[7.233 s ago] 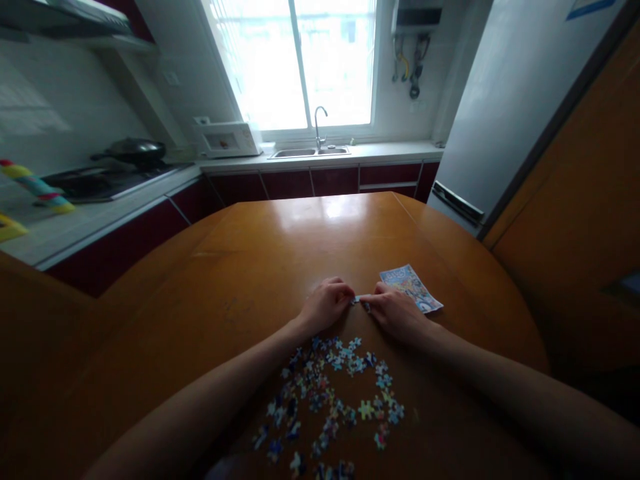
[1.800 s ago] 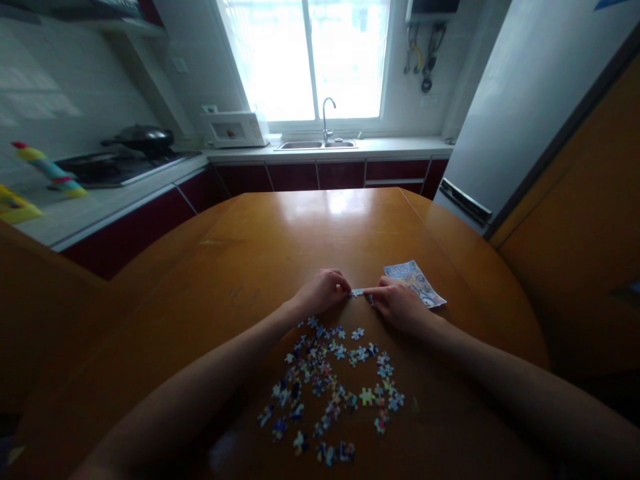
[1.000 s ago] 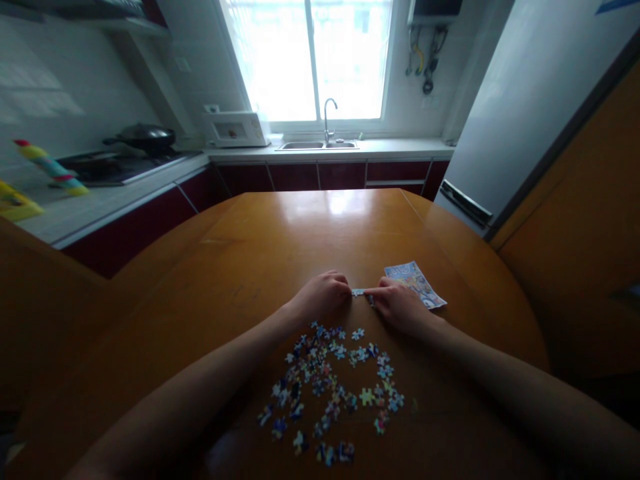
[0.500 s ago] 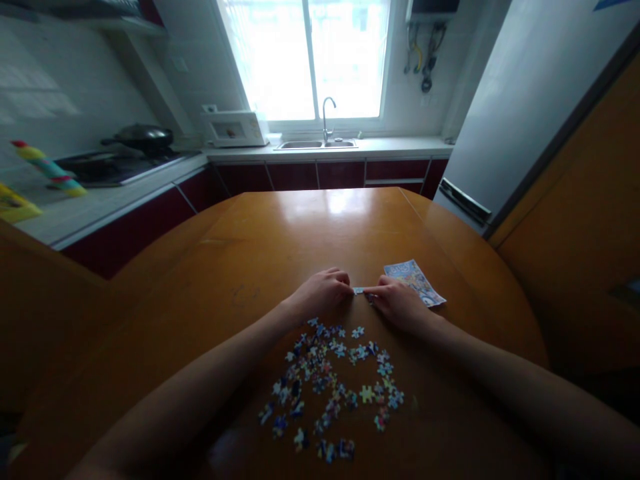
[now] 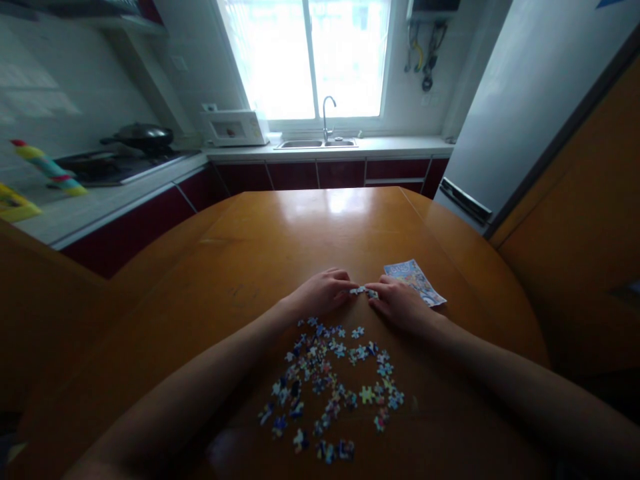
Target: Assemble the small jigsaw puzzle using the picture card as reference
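Note:
Between my two hands lie a few light blue jigsaw puzzle pieces (image 5: pixel 361 290) in a short row on the wooden table (image 5: pixel 250 247). My left hand (image 5: pixel 325 291) is closed, its fingertips at the left end of the row on a puzzle piece. From the other side, my right hand (image 5: pixel 397 301) has its bent thumb and fingers around the right-end piece, partly hiding it. A printed picture sheet (image 5: pixel 417 280) lies just beyond my right hand, partly covered by it. Closer to me, many loose jigsaw pieces (image 5: pixel 325 380) are spread in a pile between my forearms.
Past the table's far edge runs a counter with a sink (image 5: pixel 300 144), a faucet (image 5: pixel 325 117) and a white microwave (image 5: pixel 236 128). A black pan (image 5: pixel 143 135) sits on the stove at left. A fridge (image 5: pixel 500 113) stands at right.
My fingers have shifted slightly apart, and more of the row of puzzle pieces shows between them. The loose pile and the picture sheet have stayed in place.

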Tool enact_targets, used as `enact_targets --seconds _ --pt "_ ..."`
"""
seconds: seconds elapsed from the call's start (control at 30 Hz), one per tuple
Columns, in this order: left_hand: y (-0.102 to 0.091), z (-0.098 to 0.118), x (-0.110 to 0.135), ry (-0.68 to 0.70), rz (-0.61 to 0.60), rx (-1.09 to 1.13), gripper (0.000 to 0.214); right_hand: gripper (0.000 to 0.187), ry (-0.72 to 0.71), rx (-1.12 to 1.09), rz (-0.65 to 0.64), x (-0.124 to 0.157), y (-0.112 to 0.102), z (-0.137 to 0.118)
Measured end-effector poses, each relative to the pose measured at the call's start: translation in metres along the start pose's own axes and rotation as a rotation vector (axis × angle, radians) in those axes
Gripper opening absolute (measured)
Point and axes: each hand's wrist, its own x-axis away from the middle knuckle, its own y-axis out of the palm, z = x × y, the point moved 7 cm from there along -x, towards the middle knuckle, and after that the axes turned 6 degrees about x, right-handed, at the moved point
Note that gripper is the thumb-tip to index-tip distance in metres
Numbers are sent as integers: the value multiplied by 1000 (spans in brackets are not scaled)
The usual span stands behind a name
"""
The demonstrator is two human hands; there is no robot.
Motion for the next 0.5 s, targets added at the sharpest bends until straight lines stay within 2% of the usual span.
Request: enact_targets --seconds 0.3,0.5 --pt "3 8 0 34 -40 -157 26 30 31 -7 17 0 1 2" --pt "5 12 -1 20 -16 -187 36 27 66 1 59 0 -3 4"
